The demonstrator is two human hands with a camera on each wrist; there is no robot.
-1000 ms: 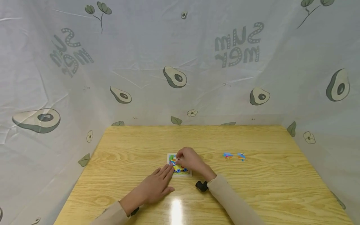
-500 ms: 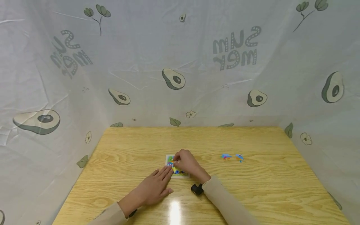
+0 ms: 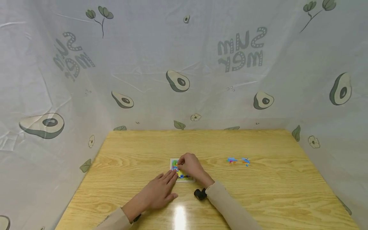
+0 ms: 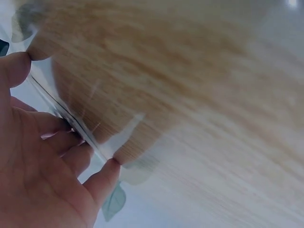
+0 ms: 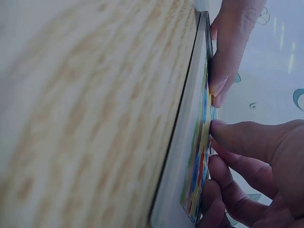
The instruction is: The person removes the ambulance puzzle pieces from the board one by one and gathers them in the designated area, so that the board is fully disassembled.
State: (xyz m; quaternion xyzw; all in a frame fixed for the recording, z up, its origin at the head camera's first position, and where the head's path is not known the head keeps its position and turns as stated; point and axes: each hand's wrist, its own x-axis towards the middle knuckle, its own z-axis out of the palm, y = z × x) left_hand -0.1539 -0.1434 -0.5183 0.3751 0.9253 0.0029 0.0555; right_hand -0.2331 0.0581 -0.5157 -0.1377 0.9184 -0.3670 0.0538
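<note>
A small picture puzzle in a white-edged tray (image 3: 186, 180) lies flat on the table, showing a yellow vehicle with blue wheels. My left hand (image 3: 161, 190) lies low with extended fingers, its fingertips on the puzzle's left part. Over the upper middle of the tray, my right hand (image 3: 192, 166) has thumb and index finger bent together, pinching a small puzzle piece mostly hidden by the fingers. In the right wrist view, the thumb (image 5: 242, 137) and curled fingers meet at the face of the tray (image 5: 183, 152). The left wrist view shows the left fingertips (image 4: 110, 166) touching the tabletop.
Two loose puzzle pieces lie to the right, a blue and pink one (image 3: 231, 160) and a blue and orange one (image 3: 245, 161). The wooden table (image 3: 276, 191) ends at a pale printed cloth (image 3: 149, 108) at the back and sides.
Both hands stay at the puzzle. The right thumb and index finger have shifted slightly left and lower over it; the left hand stays nearly still. The head view has tilted a little.
</note>
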